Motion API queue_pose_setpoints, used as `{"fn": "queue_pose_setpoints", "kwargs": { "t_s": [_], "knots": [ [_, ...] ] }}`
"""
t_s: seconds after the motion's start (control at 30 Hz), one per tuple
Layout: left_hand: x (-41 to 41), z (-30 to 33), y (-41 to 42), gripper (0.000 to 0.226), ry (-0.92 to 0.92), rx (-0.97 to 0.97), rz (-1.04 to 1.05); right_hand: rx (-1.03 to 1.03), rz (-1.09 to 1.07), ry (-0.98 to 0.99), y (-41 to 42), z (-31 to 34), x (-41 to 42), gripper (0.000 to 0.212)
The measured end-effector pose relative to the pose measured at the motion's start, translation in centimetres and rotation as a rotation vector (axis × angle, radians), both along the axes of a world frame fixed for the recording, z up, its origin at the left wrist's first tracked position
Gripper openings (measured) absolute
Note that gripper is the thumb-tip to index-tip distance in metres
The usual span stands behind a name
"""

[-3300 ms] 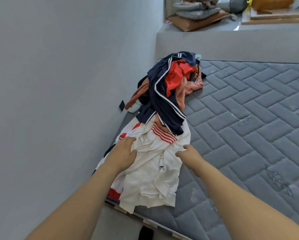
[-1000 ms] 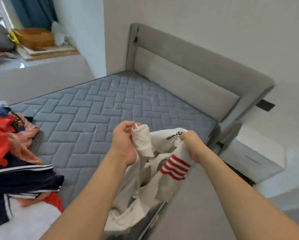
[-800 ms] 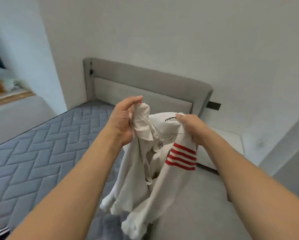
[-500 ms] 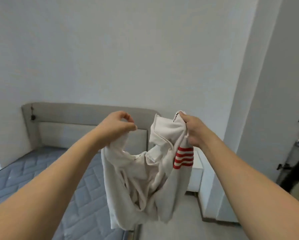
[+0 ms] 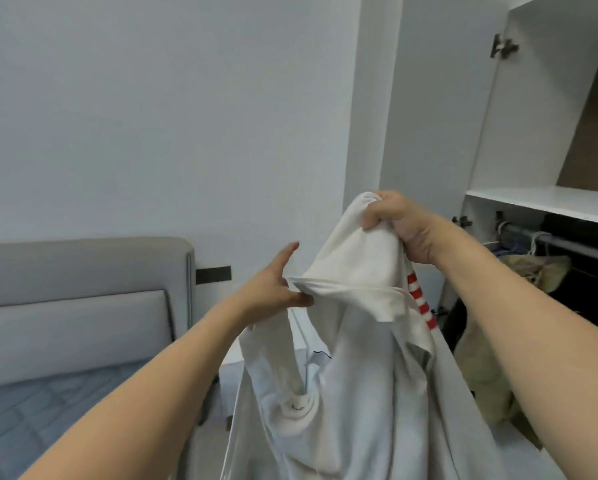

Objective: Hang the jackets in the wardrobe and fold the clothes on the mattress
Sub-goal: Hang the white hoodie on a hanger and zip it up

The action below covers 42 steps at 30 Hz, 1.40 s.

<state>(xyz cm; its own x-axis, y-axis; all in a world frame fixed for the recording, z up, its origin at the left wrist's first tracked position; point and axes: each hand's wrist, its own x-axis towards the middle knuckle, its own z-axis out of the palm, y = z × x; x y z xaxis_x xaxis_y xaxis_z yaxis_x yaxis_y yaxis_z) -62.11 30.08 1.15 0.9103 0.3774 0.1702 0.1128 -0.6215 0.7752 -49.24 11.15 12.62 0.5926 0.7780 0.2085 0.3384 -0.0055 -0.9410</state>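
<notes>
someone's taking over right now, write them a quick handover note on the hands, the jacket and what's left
Right hand: grip closed on a bunched top part of the white jacket, held up high.
Left hand: pinching a fold of the same jacket lower down, other fingers extended.
Jacket hangs free between the hands, red stripes on one sleeve, not on a hanger.
Wardrobe stands open at right; its rail holds hangers and a beige garment.
Done: jacket carried to the wardrobe.
Left: put it on a hanger, hang it. Mattress at lower left; no clothes visible there.
</notes>
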Motion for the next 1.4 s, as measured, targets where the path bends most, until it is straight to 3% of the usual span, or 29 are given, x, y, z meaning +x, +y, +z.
{"fn": "queue_pose_setpoints", "kwargs": {
  "t_s": [0.07, 0.13, 0.17, 0.27, 0.37, 0.43, 0.53, 0.6, 0.63, 0.73, 0.8, 0.87, 0.93, 1.07, 1.2, 1.3, 1.4],
  "knots": [
    [5.4, -0.7, -0.5, 0.077, -0.107, -0.089, -0.175, 0.025, -0.109, 0.008, -0.7, 0.1, 3.3, 0.015],
    [10.0, -1.0, -1.2, 0.022, -0.157, -0.126, -0.284, 0.025, -0.244, 0.011, -1.7, 0.3, 6.5, 0.018],
    [12.1, -0.8, -1.5, 0.009, -0.167, -0.14, -0.321, 0.023, -0.317, 0.019, -2.3, 0.3, 8.2, 0.022],
    [18.9, -0.2, -2.3, 0.042, -0.213, -0.235, -0.316, 0.039, -0.552, 0.072, -4.9, -0.8, 13.3, 0.031],
    [25.9, 2.0, -4.8, 0.048, -0.282, -0.338, -0.299, -0.022, -0.796, 0.058, -8.8, -3.6, 18.0, 0.02],
    [30.0, 3.9, -7.6, 0.049, -0.321, -0.328, -0.392, -0.091, -0.902, 0.073, -11.2, -6.3, 20.2, 0.029],
    [35.3, 5.1, -11.9, 0.046, -0.353, -0.229, -0.509, -0.085, -0.977, 0.009, -12.9, -10.4, 22.1, 0.045],
    [38.3, 4.6, -14.7, 0.048, -0.299, -0.15, -0.538, 0.004, -0.95, -0.015, -13.3, -12.3, 23.0, 0.047],
    [39.7, 4.0, -15.9, 0.048, -0.275, -0.112, -0.54, 0.004, -0.91, -0.01, -13.3, -13.0, 23.4, 0.058],
    [43.7, 2.6, -18.9, 0.048, -0.246, -0.107, -0.56, -0.123, -0.9, -0.004, -13.8, -14.9, 25.5, 0.082],
    [46.3, 2.1, -20.3, 0.049, -0.24, -0.18, -0.588, -0.18, -0.944, -0.009, -14.5, -16.1, 27.5, 0.071],
    [48.7, 1.6, -21.3, 0.047, -0.217, -0.241, -0.654, -0.197, -1.032, -0.022, -15.3, -17.4, 29.8, 0.032],
    [51.1, 0.8, -22.0, 0.042, -0.174, -0.267, -0.721, -0.235, -1.152, -0.048, -15.9, -18.2, 32.2, 0.006],
    [57.2, -1.4, -22.1, 0.044, -0.045, -0.396, -0.765, -0.208, -1.335, 0.021, -17.1, -18.9, 38.5, 0.022],
    [63.7, -5.1, -21.3, 0.025, 0.179, -0.552, -0.737, -0.127, -1.494, 0.18, -18.1, -18.4, 44.7, 0.018],
    [68.0, -8.2, -20.6, 0.017, 0.505, -0.493, -0.786, -0.441, -1.425, 0.029, -17.9, -17.3, 48.3, 0.011],
    [72.9, -11.1, -20.5, 0.017, 0.738, -0.162, -0.988, -0.784, -1.444, -0.232, -18.6, -16.6, 51.2, 0.012]
  ]
}}
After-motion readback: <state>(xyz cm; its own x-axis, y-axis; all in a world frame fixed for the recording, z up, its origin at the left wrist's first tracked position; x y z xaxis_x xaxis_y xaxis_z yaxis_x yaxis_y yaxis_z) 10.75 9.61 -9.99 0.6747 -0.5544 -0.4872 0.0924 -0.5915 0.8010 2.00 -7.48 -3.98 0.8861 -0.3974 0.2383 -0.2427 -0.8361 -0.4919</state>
